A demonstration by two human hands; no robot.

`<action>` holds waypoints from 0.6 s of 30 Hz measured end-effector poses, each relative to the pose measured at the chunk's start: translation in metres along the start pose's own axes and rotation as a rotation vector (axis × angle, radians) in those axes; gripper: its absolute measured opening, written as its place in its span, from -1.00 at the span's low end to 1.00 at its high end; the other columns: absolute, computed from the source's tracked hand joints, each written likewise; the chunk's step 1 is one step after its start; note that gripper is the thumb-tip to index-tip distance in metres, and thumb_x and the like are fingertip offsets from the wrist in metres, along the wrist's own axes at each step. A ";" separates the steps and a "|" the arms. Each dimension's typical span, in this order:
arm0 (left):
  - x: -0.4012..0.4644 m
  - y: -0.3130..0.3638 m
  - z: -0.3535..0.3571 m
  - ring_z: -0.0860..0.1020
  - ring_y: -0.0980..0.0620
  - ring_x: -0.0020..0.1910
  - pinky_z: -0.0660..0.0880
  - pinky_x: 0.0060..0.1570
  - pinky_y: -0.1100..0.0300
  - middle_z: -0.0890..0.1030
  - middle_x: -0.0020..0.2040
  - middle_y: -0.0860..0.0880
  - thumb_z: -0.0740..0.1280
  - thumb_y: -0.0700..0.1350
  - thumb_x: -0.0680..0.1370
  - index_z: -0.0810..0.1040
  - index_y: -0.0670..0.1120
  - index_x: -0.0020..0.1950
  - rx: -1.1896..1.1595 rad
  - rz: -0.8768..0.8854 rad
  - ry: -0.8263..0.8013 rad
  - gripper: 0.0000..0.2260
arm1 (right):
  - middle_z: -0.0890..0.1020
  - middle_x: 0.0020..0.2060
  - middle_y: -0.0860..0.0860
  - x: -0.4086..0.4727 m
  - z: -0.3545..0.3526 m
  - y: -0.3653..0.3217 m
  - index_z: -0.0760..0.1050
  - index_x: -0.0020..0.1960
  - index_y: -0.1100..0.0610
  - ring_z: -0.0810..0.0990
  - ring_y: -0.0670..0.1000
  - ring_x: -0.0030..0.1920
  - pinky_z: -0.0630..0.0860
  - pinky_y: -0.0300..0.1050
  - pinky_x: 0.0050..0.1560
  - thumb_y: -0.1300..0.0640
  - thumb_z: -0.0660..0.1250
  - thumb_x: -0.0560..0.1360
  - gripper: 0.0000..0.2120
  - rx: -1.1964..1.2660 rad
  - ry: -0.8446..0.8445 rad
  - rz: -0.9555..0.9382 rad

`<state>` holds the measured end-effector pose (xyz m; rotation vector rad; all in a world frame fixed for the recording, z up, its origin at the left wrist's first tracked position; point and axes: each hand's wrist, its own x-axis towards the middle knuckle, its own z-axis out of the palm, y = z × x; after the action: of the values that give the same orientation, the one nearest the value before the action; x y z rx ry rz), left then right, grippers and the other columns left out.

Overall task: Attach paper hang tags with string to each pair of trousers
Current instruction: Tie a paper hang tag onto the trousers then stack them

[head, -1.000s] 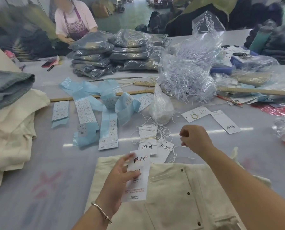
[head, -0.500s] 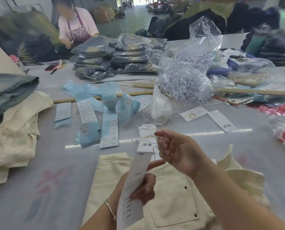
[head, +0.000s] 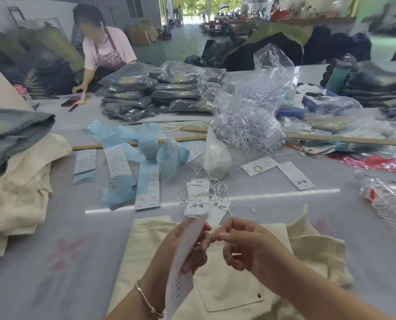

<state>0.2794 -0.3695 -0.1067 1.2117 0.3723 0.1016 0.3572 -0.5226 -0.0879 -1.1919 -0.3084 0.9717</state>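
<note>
- Step in hand, as judged: threading a string through the top of a paper tag before tying it to the trousers.
- The left hand (head: 187, 248) grips a long white hang tag (head: 183, 269), fingers curled round its edge, and holds it upright above the cream trousers (head: 227, 294).
- The right hand (head: 245, 243) meets the tag's upper end with fingertips pinched together; whether a string lies between them cannot be told, as it is too fine and blurred.
- Advice: hold the tag near its hole so the card does not flex, keep it steady, and feed the string end straight through; pull gently, since thin card may tear at the hole.
- The trousers lie flat on the table directly under both hands, a pocket with a dark stud (head: 258, 296) facing up.
- Just beyond them lies a bundle of tags (head: 197, 197) with loose white strings (head: 217, 188) tangled over it.
- The table (head: 65, 227) is pale grey and glossy, with faint pink marks.
- On it: blue label strips (head: 144, 162), two loose tags (head: 280, 169), a plastic bottle (head: 386, 199) at the right, folded garments (head: 15, 172) at the left, bagged dark garments (head: 160, 88) and a clear bag of white fasteners (head: 250, 121) farther back.
- The room is a large workshop; another person (head: 104, 49) works at the far side, and an open doorway shows daylight.
</note>
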 end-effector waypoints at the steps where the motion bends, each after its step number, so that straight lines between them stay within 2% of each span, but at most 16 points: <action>1: -0.002 0.000 0.003 0.30 0.12 -0.62 0.26 -0.57 0.34 0.46 -0.45 -0.07 0.30 -0.17 0.58 0.61 -0.04 -0.32 0.020 0.027 -0.051 -0.73 | 0.65 -0.15 0.11 -0.005 -0.001 0.005 0.58 -0.24 0.14 0.47 0.00 -0.44 0.29 -0.25 -0.49 0.23 0.48 0.31 -0.91 -0.028 0.075 0.008; 3: -0.012 0.001 0.004 0.48 0.11 -0.41 0.42 -0.38 0.36 0.58 -0.32 -0.06 0.40 -0.16 0.50 0.62 -0.05 -0.26 0.102 0.097 -0.187 -0.86 | 0.65 -0.22 0.04 -0.014 -0.001 0.014 0.68 -0.18 0.13 0.48 -0.02 -0.39 0.28 -0.25 -0.48 0.15 0.49 0.31 -0.90 -0.044 0.197 0.009; 4: -0.017 0.000 0.006 0.51 0.10 -0.31 0.44 -0.28 0.34 0.60 -0.27 -0.05 0.40 -0.15 0.48 0.62 -0.05 -0.23 0.174 0.119 -0.221 -0.91 | 0.65 -0.22 0.06 -0.018 0.000 0.019 0.70 -0.12 0.14 0.49 0.00 -0.33 0.30 -0.22 -0.43 0.09 0.47 0.31 -0.81 -0.032 0.229 0.002; 6: -0.022 -0.005 0.010 0.50 0.09 -0.23 0.43 -0.19 0.29 0.59 -0.24 -0.04 0.38 -0.11 0.48 0.62 -0.06 -0.20 0.282 0.140 -0.253 -0.92 | 0.61 -0.22 0.18 -0.025 0.005 0.029 0.70 -0.08 0.19 0.50 0.10 -0.23 0.35 -0.12 -0.30 0.02 0.48 0.24 -0.68 0.024 0.268 -0.006; 9: -0.025 -0.003 0.014 0.53 -0.04 -0.14 0.44 -0.08 0.04 0.66 -0.12 -0.20 0.40 0.00 0.46 0.63 -0.13 -0.11 0.384 0.114 -0.264 -0.80 | 0.61 -0.20 0.33 -0.032 0.013 0.041 0.69 -0.09 0.27 0.54 0.22 -0.16 0.40 0.03 -0.12 0.08 0.50 0.18 -0.63 0.133 0.328 -0.001; 11: -0.027 -0.003 0.014 0.55 -0.11 -0.06 0.47 0.02 -0.16 0.64 0.02 -0.33 0.38 -0.01 0.45 0.64 -0.17 -0.04 0.431 0.089 -0.273 -0.75 | 0.63 -0.20 0.36 -0.034 0.018 0.043 0.68 -0.10 0.30 0.56 0.23 -0.17 0.41 0.04 -0.10 0.12 0.50 0.17 -0.64 0.174 0.369 0.001; 12: -0.027 -0.002 0.015 0.55 -0.09 -0.05 0.47 0.04 -0.16 0.63 0.04 -0.34 0.36 -0.04 0.46 0.64 -0.16 -0.02 0.460 0.090 -0.277 -0.78 | 0.64 -0.22 0.35 -0.033 0.020 0.043 0.69 -0.13 0.30 0.58 0.21 -0.20 0.43 0.00 -0.14 0.14 0.50 0.16 -0.67 0.179 0.398 0.002; 14: -0.027 0.000 0.015 0.52 -0.03 -0.11 0.45 -0.02 -0.02 0.65 -0.03 -0.29 0.32 -0.10 0.46 0.66 -0.14 0.00 0.520 0.094 -0.273 -0.80 | 0.67 -0.28 0.27 -0.032 0.023 0.040 0.69 -0.24 0.26 0.61 0.15 -0.32 0.49 -0.11 -0.27 0.21 0.50 0.12 -0.78 0.191 0.467 -0.009; 16: -0.027 0.001 0.013 0.45 0.01 -0.19 0.38 -0.11 0.06 0.61 -0.19 -0.18 0.29 -0.10 0.45 0.63 -0.20 -0.01 0.581 0.088 -0.282 -0.77 | 0.68 -0.34 0.19 -0.029 0.026 0.036 0.69 -0.34 0.22 0.63 0.09 -0.41 0.51 -0.13 -0.35 0.31 0.49 0.15 -0.91 0.213 0.521 -0.035; 18: -0.027 0.005 0.011 0.38 0.06 -0.28 0.33 -0.20 0.14 0.48 -0.30 -0.04 0.28 -0.08 0.44 0.60 -0.13 -0.14 0.668 0.100 -0.291 -0.84 | 0.64 -0.45 0.14 -0.027 0.027 0.034 0.67 -0.40 0.20 0.58 0.04 -0.51 0.47 -0.17 -0.43 0.40 0.48 0.24 -0.87 0.218 0.537 -0.042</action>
<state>0.2587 -0.3850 -0.0932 1.8772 0.0829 -0.1253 0.3079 -0.5245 -0.0998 -1.1904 0.1947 0.5985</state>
